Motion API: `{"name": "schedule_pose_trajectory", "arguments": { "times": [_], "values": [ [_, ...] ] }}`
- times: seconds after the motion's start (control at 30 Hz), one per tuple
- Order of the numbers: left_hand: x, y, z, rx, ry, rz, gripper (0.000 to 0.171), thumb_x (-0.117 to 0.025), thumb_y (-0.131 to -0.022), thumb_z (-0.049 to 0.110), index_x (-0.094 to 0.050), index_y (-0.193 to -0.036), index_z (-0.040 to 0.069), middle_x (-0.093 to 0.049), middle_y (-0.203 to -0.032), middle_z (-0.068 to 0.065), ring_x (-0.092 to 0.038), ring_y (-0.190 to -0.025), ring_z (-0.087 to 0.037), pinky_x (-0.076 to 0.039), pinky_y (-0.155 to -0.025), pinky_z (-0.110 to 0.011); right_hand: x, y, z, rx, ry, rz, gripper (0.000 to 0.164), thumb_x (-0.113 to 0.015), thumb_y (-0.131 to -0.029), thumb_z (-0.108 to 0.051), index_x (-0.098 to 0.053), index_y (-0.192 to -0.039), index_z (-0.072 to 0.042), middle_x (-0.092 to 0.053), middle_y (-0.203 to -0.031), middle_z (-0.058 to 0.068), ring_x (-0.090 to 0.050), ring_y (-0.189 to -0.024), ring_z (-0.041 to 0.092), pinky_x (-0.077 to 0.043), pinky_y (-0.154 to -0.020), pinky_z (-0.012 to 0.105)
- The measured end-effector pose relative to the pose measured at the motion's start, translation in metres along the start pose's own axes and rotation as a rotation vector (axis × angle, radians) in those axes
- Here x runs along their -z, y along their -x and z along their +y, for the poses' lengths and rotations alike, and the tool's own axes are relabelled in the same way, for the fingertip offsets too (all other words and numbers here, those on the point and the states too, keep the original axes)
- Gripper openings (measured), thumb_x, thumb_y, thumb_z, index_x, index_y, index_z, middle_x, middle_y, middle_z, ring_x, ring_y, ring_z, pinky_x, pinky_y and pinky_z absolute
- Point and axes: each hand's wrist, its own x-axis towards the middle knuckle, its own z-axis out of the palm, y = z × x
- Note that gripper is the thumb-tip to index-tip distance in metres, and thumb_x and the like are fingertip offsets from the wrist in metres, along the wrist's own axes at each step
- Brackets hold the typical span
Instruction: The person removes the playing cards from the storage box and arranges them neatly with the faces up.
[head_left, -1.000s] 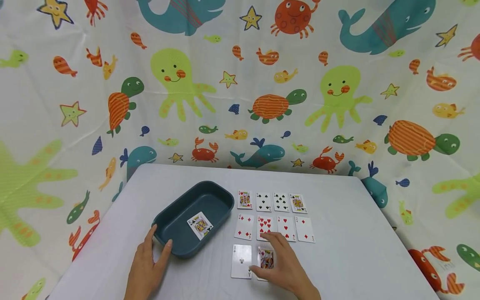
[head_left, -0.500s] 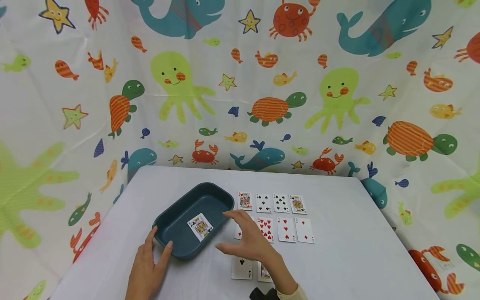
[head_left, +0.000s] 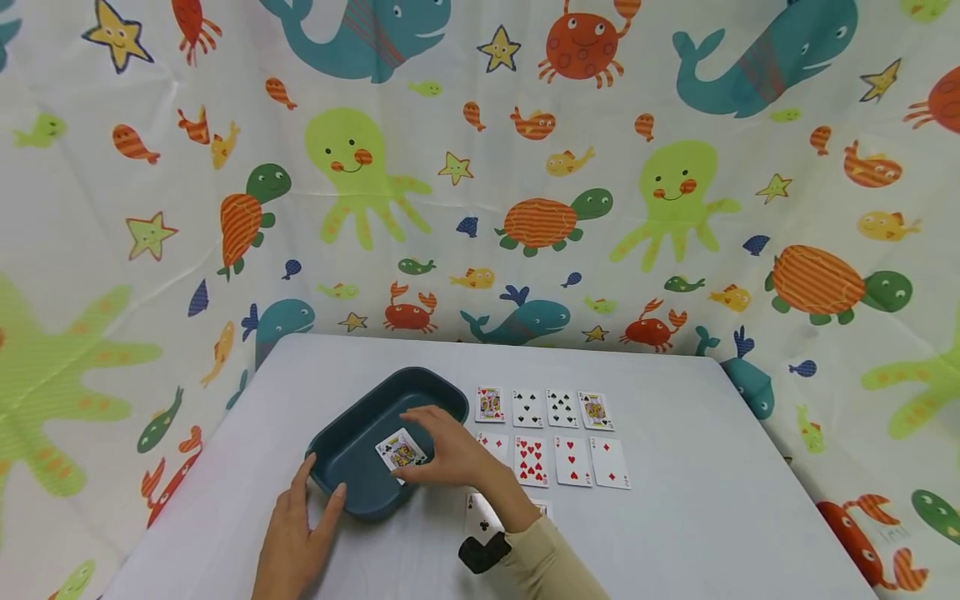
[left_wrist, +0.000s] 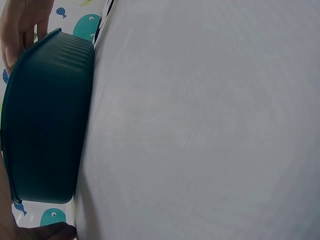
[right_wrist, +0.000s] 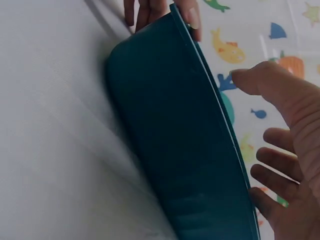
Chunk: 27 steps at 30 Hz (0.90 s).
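Note:
A dark teal basin stands slanted on the white table, with one king card lying face up inside. My left hand rests against the basin's near left corner, index finger and thumb spread apart at the rim. Over the basin's right side reaches my right hand, its thumb and fingers apart just by the card, nothing visible between them. In the right wrist view the right hand's fingers look loosely bent above the basin's rim. From the left wrist the basin's outer wall appears.
Right of the basin, playing cards lie face up in rows, among them a nine of hearts and a two of diamonds. An ace of clubs is partly covered by the right forearm. A sea-animal curtain hangs behind the table.
My right hand has moved left from above the face card in the front row, past the ace, to over the basin. The left hand stays at the basin; the cards lie where they were.

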Motion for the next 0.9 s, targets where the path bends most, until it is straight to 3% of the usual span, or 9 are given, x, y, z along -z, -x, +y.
{"name": "schedule_pose_trajectory", "arguments": {
  "times": [0.3,0.63,0.9],
  "values": [
    [-0.001,-0.001,-0.002,0.006,-0.008,-0.008,0.084,-0.048,-0.103,0.06,-0.013,-0.164,0.014,-0.041,-0.143,-0.041,-0.044,-0.131,-0.061,-0.038,-0.104,-0.072,-0.007,-0.029,-0.001,-0.006,0.146,-0.148,0.081,-0.087,-0.082,-0.036,-0.05,-0.15,-0.011,-0.049,-0.154,0.004,-0.045,-0.142,0.018,-0.04,-0.114,0.031],
    [0.0,-0.001,-0.003,0.001,0.002,-0.026,0.086,-0.045,-0.102,0.063,-0.011,-0.165,0.015,-0.04,-0.145,-0.04,-0.042,-0.132,-0.061,-0.036,-0.104,-0.073,-0.008,-0.05,0.0,-0.06,0.127,-0.351,0.087,-0.093,-0.077,-0.032,-0.05,-0.151,-0.015,-0.048,-0.155,-0.001,-0.043,-0.142,0.015,-0.039,-0.114,0.031],
    [0.0,0.001,-0.002,0.004,0.017,-0.008,0.084,-0.047,-0.102,0.062,-0.013,-0.164,0.016,-0.04,-0.144,-0.04,-0.042,-0.131,-0.061,-0.037,-0.103,-0.073,-0.013,-0.059,0.006,-0.066,0.179,-0.41,0.092,-0.094,-0.074,-0.034,-0.049,-0.152,-0.017,-0.049,-0.154,-0.002,-0.043,-0.142,0.013,-0.038,-0.114,0.027]
  ]
}}
